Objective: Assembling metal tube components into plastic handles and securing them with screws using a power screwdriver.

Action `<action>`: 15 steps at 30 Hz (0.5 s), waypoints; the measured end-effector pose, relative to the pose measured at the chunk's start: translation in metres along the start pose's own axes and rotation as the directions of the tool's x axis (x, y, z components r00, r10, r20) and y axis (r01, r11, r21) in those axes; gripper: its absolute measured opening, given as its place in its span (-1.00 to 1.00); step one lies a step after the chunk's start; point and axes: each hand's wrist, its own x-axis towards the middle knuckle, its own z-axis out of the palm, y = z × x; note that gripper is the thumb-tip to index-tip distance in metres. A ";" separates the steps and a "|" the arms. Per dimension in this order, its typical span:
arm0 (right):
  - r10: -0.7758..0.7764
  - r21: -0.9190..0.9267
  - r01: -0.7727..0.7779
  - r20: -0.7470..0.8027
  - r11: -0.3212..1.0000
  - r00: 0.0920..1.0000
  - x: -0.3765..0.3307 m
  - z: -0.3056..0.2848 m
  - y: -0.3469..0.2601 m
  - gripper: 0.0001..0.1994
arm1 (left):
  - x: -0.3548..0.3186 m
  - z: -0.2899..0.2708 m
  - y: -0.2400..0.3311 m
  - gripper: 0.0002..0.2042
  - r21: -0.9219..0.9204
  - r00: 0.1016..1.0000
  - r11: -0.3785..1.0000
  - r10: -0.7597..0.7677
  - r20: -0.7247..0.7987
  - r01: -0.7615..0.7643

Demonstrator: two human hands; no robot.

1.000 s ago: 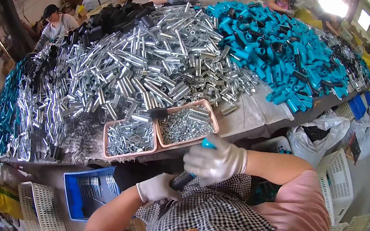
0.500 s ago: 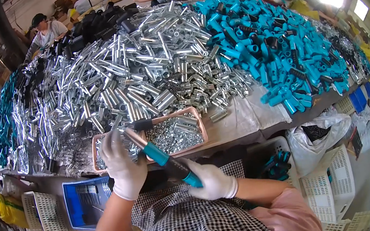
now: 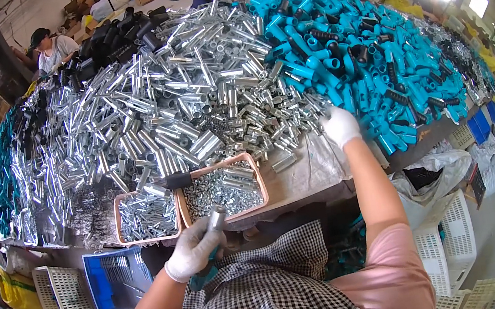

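Since the earlier frames, both hands have parted: they met on one part at the apron half a second ago, and now only the left hand (image 3: 194,250) keeps it. Right hand (image 3: 341,125) has gone out far and right to the edge of the heap of silver tubes (image 3: 188,93), just beside the teal sleeves (image 3: 373,54).

Judgement: joining of that piece looks finished for now, and the right hand is after another component.

Left hand: clenched round a tool-like part (image 3: 212,230), silver tube end up, teal grip end showing below the glove near the checked apron (image 3: 266,284). Long axis runs near-left to far-right, steeply tilted; silver tip points toward the right pink tray (image 3: 256,172) and sits over its near rim.

Right hand: gloved, palm down on the silver tubes at the bench (image 3: 313,170) edge; fingers hidden, so cannot tell whether it grasps anything.

Left pink tray (image 3: 119,220) holds small silver pieces; a dark brush handle (image 3: 172,181) lies across the two trays' far edges. Blue crate (image 3: 104,282) sits below the bench, left.
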 end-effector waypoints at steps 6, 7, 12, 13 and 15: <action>-0.077 0.170 0.057 0.111 0.984 0.991 0.024 0.034 0.035 -0.57 | -0.007 0.014 -0.007 -0.66 0.208 0.989 0.976 0.031 0.146 -0.061; -0.099 0.309 0.065 0.095 0.949 0.991 0.025 0.045 0.057 -0.59 | -0.010 0.011 0.000 -0.63 0.314 0.986 0.948 -0.013 0.165 -0.040; -0.194 0.926 -0.030 0.111 0.377 0.975 -0.079 0.003 -0.021 -0.76 | -0.017 -0.011 -0.017 -0.61 0.389 0.964 0.913 -0.203 0.171 0.123; -0.347 0.943 -0.013 0.135 0.333 0.928 -0.109 -0.003 -0.039 -0.73 | -0.015 -0.011 -0.015 -0.59 0.413 0.961 0.908 -0.171 0.217 0.068; -0.723 0.867 0.379 -0.032 0.323 0.690 -0.155 -0.017 -0.077 -0.68 | -0.008 -0.016 -0.042 -0.57 0.412 0.936 0.883 0.080 0.343 -0.227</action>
